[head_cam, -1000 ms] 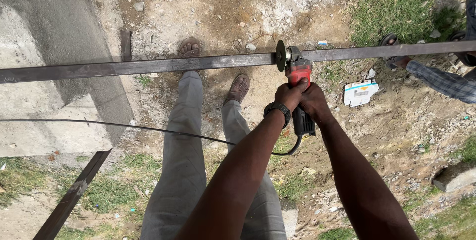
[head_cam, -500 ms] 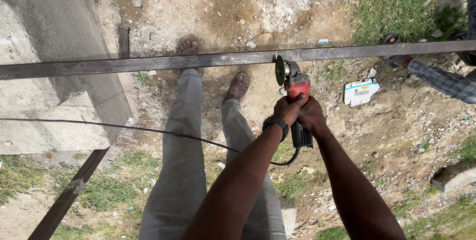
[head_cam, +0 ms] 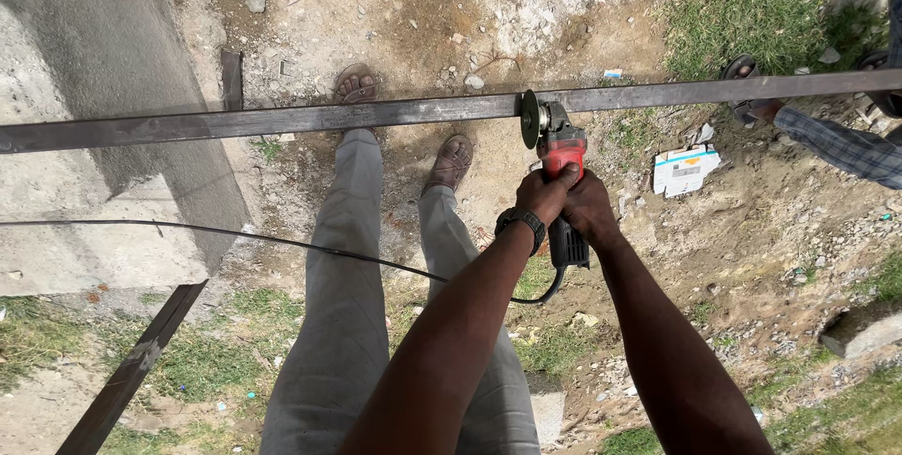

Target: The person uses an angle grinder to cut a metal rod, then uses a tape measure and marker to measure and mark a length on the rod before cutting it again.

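Left hand (head_cam: 543, 196): wrapped tight on the red and black angle grinder (head_cam: 562, 173), steadying it.
Right hand (head_cam: 590, 206): gripping it too.
Disc (head_cam: 530, 118): ahead of grip, touching the long grey steel bar (head_cam: 282, 120).

A long steel bar (head_cam: 282, 119) crosses the upper part of the frame from left to right. The grinder (head_cam: 556, 154) meets it right of centre, with both hands just below: the left hand (head_cam: 543, 196) beside the right hand (head_cam: 590, 207). A cable (head_cam: 235, 235) runs across the left half, and a flat carton (head_cam: 686, 170) lies on the ground at the right.

The angle grinder (head_cam: 561, 159) has a red body and black rear; the steel bar (head_cam: 282, 119) looks dark grey-brown. Trousers (head_cam: 352, 323) are pale grey, another person's sleeve (head_cam: 841, 147) blue-grey plaid, perhaps.
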